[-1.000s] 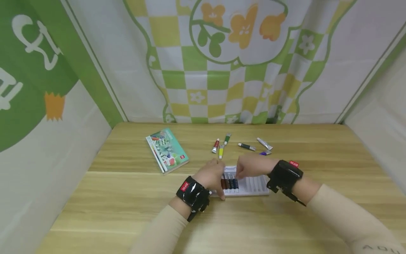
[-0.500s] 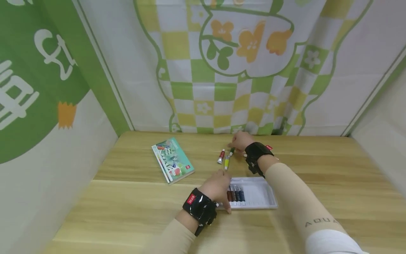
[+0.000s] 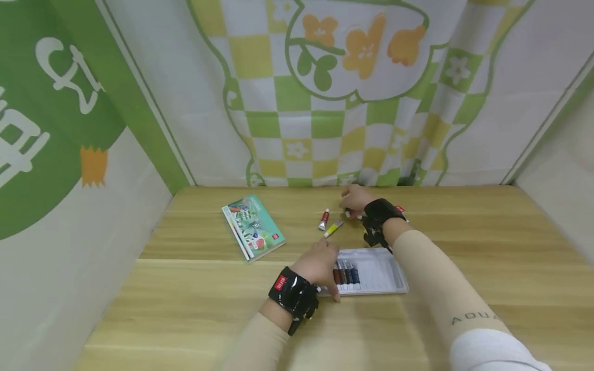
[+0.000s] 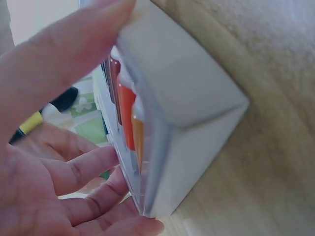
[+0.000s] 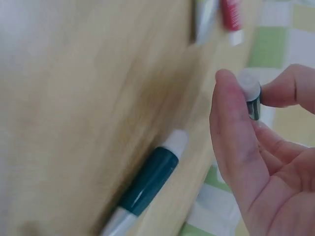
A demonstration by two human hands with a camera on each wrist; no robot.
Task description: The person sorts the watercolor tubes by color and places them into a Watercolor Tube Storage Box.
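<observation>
My left hand (image 3: 326,262) grips the left end of a white plastic tray (image 3: 378,275); in the left wrist view my thumb lies over its corner (image 4: 182,83) and my fingers (image 4: 83,169) curl under it. Several paint tubes (image 3: 345,274) lie in its left slots. My right hand (image 3: 353,201) is at the far side of the table. It pinches a dark tube by its white cap (image 5: 250,91) between thumb and fingers (image 5: 231,128). A red tube (image 3: 323,219) and a yellow tube (image 3: 333,228) lie just left of it.
A dark green tube (image 5: 147,182) lies on the wooden table (image 3: 185,288) beside my right hand. A green illustrated booklet (image 3: 252,226) lies at the left. Patterned cloth walls close in the table at the back and on both sides.
My right hand left the tray, reached to the loose tubes at the back and picked one up. The yellow tube has turned slightly. My left hand stayed on the tray's end.
</observation>
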